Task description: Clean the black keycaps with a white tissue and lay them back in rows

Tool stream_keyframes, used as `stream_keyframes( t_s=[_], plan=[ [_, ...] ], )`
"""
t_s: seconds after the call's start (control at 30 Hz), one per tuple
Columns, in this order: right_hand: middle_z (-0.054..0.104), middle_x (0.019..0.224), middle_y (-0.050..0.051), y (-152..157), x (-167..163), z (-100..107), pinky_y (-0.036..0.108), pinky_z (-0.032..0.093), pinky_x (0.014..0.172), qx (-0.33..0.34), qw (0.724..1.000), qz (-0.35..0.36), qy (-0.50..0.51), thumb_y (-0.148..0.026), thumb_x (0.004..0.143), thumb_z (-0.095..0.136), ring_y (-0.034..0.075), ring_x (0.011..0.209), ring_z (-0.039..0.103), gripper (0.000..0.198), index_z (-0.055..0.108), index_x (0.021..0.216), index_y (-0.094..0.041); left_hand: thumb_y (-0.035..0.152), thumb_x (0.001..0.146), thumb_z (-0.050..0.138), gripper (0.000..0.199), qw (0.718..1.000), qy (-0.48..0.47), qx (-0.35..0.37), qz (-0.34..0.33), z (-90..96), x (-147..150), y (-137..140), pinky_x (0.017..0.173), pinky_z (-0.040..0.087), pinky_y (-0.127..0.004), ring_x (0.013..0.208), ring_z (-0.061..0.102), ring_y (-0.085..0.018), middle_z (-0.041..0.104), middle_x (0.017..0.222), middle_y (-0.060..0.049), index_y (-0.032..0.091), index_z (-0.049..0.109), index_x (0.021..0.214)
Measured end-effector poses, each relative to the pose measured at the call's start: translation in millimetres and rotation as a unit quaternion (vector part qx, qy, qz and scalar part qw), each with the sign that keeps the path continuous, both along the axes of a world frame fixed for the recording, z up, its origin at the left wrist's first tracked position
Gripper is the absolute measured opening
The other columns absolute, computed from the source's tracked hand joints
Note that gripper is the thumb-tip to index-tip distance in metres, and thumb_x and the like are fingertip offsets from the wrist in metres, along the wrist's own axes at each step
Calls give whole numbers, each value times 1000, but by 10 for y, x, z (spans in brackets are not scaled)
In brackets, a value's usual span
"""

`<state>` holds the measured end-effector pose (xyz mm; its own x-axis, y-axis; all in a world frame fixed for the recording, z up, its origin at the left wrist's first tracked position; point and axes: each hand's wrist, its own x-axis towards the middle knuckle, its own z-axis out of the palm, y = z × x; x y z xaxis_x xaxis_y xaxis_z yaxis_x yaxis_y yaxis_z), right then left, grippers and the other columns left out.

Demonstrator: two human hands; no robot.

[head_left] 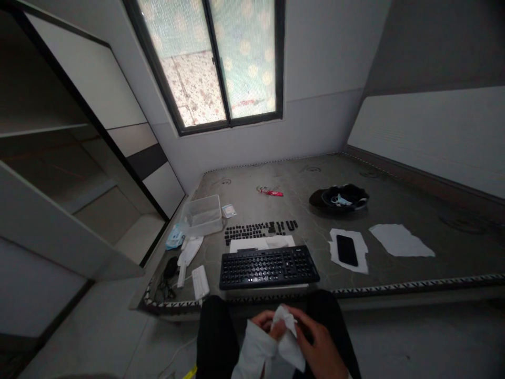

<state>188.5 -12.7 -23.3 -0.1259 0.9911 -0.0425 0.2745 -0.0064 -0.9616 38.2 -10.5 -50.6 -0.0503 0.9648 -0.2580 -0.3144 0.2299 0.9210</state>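
Observation:
Above my lap, my left hand [265,319] and my right hand [319,341] are closed together on a crumpled white tissue [291,348]. The left thumb presses into its folds, and the right fingers pinch the upper end. Just beyond my knees lies a black keyboard [270,267] without its keycaps, near the edge of the grey-covered surface [335,295]. White paper [246,244] sticks out behind it. Farther back, black keycaps [252,230] are laid out in rows.
Left of the keyboard are a clear plastic box [203,216], a blue-and-white packet [174,237], a white power strip [200,282] and a black cable [168,279]. On the right are a phone [347,250] on paper, another white sheet [400,240] and a dark cap [341,199].

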Motion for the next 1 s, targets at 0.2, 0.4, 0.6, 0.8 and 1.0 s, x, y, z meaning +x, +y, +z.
stream_keyframes(
  t_s=[0.2,0.4,0.6,0.8,1.0],
  plan=[
    [75,107,9,-7,-11,37,30,54,89,-5,1000,3,-25,-61,83,51,24,100,69,51,73,107,-22,55,51,84,42,1000,-24,-11,-3,-184,13,82,61,52,-27,64,69,-21,78,71,-8,21,81,75],
    [76,93,10,-25,-17,-113,28,55,80,-10,999,-20,-39,-64,79,54,24,86,70,56,73,105,-18,68,37,82,56,998,-11,-31,54,-192,32,110,56,50,-29,55,64,-20,74,60,-9,17,78,61],
    [74,105,12,-20,-17,-105,30,53,85,-15,1000,5,-23,-61,83,49,25,96,69,55,71,109,-18,65,46,81,50,999,9,-18,27,-183,32,70,56,49,-28,58,66,-20,77,65,-7,21,79,69],
    [76,92,9,-26,-17,-151,29,54,79,-8,999,3,-49,-61,82,52,23,85,69,52,73,105,-19,68,44,80,53,999,22,-3,32,-220,7,98,58,51,-30,60,65,-23,75,63,-8,19,79,64],
    [75,101,11,-30,-20,-144,31,53,85,-15,999,-8,-45,-63,81,51,25,94,68,56,72,107,-19,63,46,82,49,1000,15,-21,2,-233,-18,57,57,49,-27,59,66,-21,76,65,-7,19,79,69]
  ],
)
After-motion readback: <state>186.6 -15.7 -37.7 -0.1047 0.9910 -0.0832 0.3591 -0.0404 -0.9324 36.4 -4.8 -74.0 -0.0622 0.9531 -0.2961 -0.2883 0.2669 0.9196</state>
